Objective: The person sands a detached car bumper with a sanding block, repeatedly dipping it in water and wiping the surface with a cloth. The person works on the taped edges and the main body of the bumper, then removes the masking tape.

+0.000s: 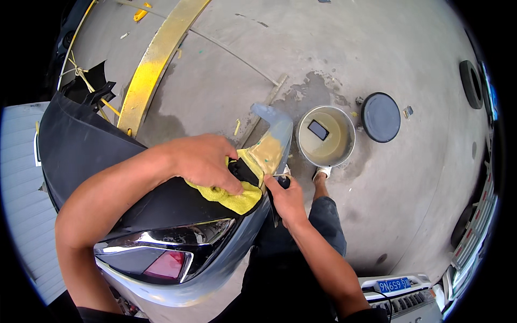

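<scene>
One bucket (349, 134) (cloudy liquid (314, 146), dark block (318, 130) inside) stands beyond the right hand (289, 202).

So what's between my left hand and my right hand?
The head view shows part of the yellow cloth between your left hand and right hand, plus a black patch I can't identify.

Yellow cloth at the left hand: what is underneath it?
The dark car panel shows along the lower-left edge of the yellow cloth, which seems to rest on it. Directly beneath, the surface is covered by cloth and the left hand.
</scene>
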The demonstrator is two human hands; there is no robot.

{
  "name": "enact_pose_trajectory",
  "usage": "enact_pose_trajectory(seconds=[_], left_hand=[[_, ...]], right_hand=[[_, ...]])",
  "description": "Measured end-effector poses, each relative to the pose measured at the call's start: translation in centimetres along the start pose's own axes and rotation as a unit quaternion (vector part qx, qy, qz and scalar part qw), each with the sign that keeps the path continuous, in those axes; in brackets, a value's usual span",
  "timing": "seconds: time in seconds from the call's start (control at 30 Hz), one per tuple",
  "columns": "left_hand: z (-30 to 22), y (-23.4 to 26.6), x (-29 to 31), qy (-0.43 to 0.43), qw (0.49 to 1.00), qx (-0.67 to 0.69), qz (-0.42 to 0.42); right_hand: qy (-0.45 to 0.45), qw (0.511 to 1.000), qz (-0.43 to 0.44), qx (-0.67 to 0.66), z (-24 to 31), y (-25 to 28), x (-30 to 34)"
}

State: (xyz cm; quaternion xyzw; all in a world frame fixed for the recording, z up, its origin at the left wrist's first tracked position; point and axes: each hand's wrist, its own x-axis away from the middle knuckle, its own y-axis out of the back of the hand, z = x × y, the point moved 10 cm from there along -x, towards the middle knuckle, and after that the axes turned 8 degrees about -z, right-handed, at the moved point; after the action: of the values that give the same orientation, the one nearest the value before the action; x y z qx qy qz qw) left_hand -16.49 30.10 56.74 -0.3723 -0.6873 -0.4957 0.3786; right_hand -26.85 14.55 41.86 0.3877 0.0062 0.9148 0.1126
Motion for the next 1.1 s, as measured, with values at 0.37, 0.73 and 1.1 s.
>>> enact_pose_trajectory(seconds=[0.37, 0.73, 1.1], left_hand=[[-0.2, 0.0, -0.1, -0.009, 0.999, -0.037, -0.021], [-0.6, 0.0, 0.1, 0.002, 1.0, -0.013, -0.003], [-0.6, -0.1, -0.3, -0.032, 0.999, -0.03, -0.024]], right_hand=[[0.027, 0.987, 0.013, 0.158, 2.5, -0.3, -1.7], [-0.053, 0.997, 0.049, 0.014, 0.5, -0.7, 0.1], [-0.1, 0.993, 0.036, -0.051, 0.6, -0.7, 1.3]])
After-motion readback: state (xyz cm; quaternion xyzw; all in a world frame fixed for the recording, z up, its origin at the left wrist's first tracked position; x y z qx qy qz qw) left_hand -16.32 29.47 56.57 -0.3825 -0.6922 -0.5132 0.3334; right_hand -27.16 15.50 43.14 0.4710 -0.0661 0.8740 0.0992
